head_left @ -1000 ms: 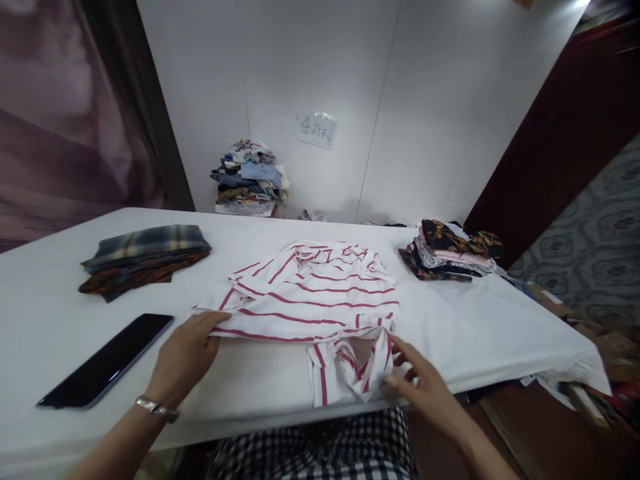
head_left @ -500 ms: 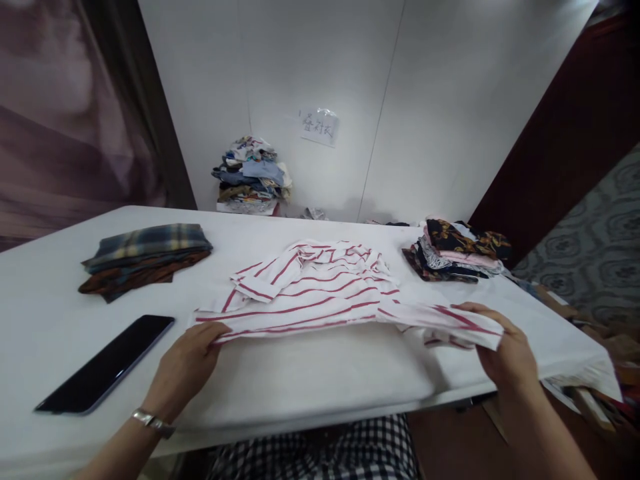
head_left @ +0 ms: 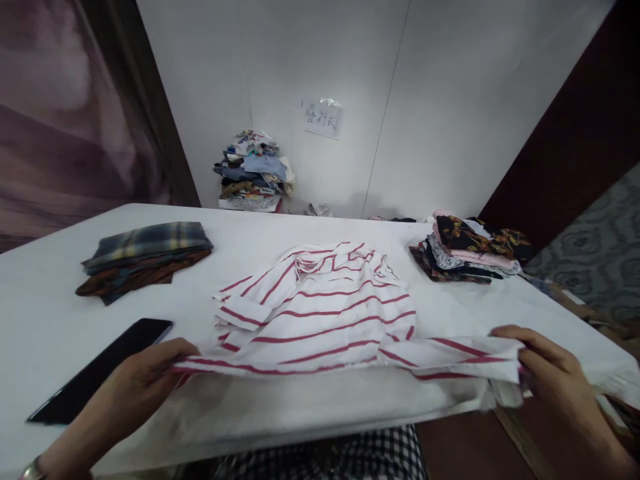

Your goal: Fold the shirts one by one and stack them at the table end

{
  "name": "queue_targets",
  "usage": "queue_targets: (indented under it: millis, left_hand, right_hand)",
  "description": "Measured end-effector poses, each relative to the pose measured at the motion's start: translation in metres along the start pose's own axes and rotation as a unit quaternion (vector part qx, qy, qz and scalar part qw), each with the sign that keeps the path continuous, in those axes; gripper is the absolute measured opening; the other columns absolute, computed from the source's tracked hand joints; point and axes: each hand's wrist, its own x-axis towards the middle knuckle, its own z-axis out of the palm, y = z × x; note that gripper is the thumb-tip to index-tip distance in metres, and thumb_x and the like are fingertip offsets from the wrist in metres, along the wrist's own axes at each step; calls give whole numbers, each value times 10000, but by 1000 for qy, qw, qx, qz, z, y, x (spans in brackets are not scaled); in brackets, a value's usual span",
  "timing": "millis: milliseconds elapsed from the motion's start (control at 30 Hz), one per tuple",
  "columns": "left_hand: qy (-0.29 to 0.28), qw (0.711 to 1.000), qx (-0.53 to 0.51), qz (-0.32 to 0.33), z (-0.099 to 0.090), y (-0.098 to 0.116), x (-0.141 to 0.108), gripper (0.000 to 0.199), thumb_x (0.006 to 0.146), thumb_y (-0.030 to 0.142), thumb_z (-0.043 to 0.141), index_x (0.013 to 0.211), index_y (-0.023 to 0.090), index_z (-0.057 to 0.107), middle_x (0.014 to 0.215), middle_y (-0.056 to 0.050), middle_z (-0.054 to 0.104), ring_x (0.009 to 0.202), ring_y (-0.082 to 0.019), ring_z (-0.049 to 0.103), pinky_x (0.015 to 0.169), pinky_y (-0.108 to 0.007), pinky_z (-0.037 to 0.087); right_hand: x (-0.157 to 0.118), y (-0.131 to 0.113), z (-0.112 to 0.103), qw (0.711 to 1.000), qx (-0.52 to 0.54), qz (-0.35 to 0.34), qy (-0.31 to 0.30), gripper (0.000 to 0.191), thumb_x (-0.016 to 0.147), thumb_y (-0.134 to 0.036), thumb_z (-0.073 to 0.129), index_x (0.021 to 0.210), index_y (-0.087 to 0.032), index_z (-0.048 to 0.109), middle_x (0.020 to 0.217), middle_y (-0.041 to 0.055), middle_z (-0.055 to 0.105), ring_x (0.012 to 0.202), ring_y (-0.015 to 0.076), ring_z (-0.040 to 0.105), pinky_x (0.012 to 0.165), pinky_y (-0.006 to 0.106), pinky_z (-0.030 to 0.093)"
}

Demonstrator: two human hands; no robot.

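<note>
A white shirt with red stripes (head_left: 325,313) lies spread on the white table, its collar end away from me and its near edge lifted. My left hand (head_left: 150,377) pinches the left end of that near edge, close to a black phone (head_left: 100,367) that it partly covers. At the other end, my right hand (head_left: 555,373) grips the right corner, out near the table's front edge. The cloth is stretched between both hands. One short sleeve lies folded over the body on the left.
Folded plaid and brown clothes (head_left: 147,257) lie on the left of the table (head_left: 55,313). A stack of folded clothes (head_left: 465,247) sits at the right. A tall pile of clothes (head_left: 255,170) stands at the back, by a wall with a paper sign (head_left: 323,119).
Both hands have drawn the near edge of the shirt toward me and farther apart. The cloth is now stretched flatter, and my left hand has moved over the phone's edge.
</note>
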Motion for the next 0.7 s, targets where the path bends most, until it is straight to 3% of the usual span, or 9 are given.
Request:
queue_targets:
  millis: [67, 167, 300, 367, 433, 533, 700]
  left_hand:
    - [-15, 998, -54, -29, 3, -4, 16, 293, 674, 464, 538, 777, 235, 688, 830, -7, 726, 817, -223, 640, 740, -275, 506]
    - [15, 994, -88, -67, 7, -3, 49, 365, 704, 455, 557, 914, 191, 694, 940, -11, 728, 912, -226, 632, 831, -279, 483]
    - [25, 993, -23, -113, 11, 9, 99, 466, 780, 509, 501, 998, 141, 685, 971, -48, 723, 894, -218, 640, 829, -280, 485]
    - [37, 994, 30, -99, 14, 17, 119, 524, 819, 513, 446, 1034, 91, 670, 1029, -83, 707, 953, -229, 627, 882, -294, 462]
    - [29, 994, 63, -81, 18, 23, 130, 590, 854, 527, 381, 1074, 48, 647, 1047, -98, 694, 994, -243, 607, 907, -310, 441]
    - [-6, 994, 80, -77, 20, 22, 133, 650, 869, 580, 331, 1113, 59, 633, 1050, -84, 690, 1001, -247, 600, 904, -319, 438]
    - [-13, 984, 128, -122, 15, -10, 114, 694, 797, 662, 413, 1153, 101, 613, 1040, -104, 699, 922, -263, 639, 840, -345, 480]
  right_hand:
    - [29, -6, 9, 999, 28, 21, -12, 261, 647, -389, 677, 845, -224, 713, 872, 83, 700, 742, 238, 629, 531, 303, 479]
    - [83, -22, 32, 996, 85, 23, -12, 311, 613, -392, 725, 865, -210, 711, 832, 51, 683, 715, 184, 602, 566, 271, 460]
    - [167, -45, 81, 994, 94, 7, -48, 303, 585, -357, 733, 814, -162, 699, 760, 44, 664, 694, 170, 590, 637, 303, 473]
    - [201, -49, 109, 997, 73, -8, 2, 297, 609, -344, 718, 819, -136, 687, 809, 66, 674, 755, 184, 604, 723, 336, 485]
    - [217, -46, 132, 998, 31, -47, 22, 327, 662, -344, 685, 902, -122, 683, 917, 97, 688, 847, 203, 615, 815, 365, 477]
    - [202, -28, 151, 995, -21, -91, -33, 359, 746, -384, 620, 994, -130, 679, 1015, 117, 693, 932, 225, 619, 867, 376, 466]
    - [107, 10, 138, 979, -143, -27, -145, 490, 761, -526, 609, 1121, -198, 658, 851, 61, 701, 766, 225, 638, 740, 356, 490]
